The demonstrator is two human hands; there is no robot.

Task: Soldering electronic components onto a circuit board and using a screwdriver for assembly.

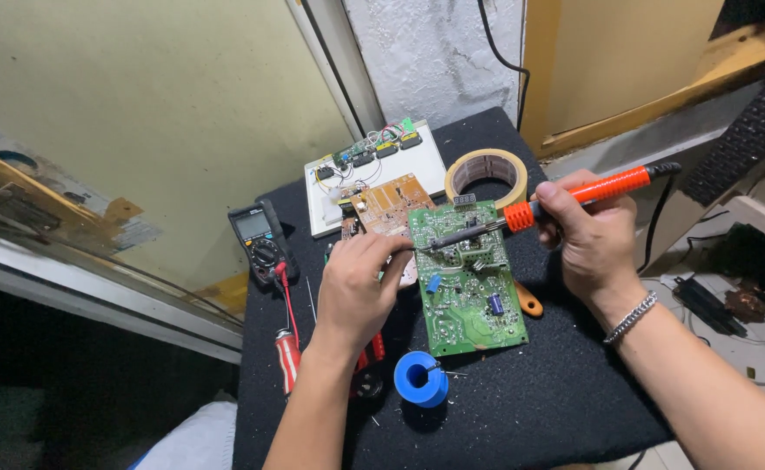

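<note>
On the dark surface (556, 392), centre: a green circuit board (467, 287) lies flat, component side up. Right hand (587, 239) closed around the orange handle of a soldering iron (565, 198); iron slants down to the left, its metal tip over the upper left part of the board. Left hand (356, 287) at the board's left edge, fingers pinched together near the iron's tip; what they pinch is too thin to make out. Metal bracelet on the right wrist.

Just below the board: a blue spool of solder wire (420, 379). Behind the board, touching or nearly so: a tan circuit board (391, 202), and beyond it a white board (374, 170) carrying small modules and coloured wires. Roll of tape (486, 172) near the green board's upper right corner. Black multimeter (260, 242) left, red probe lead trailing from it. Red-handled screwdriver (287, 359) beside the left forearm. An orange handle end (528, 302) pokes out under the green board's right edge.
</note>
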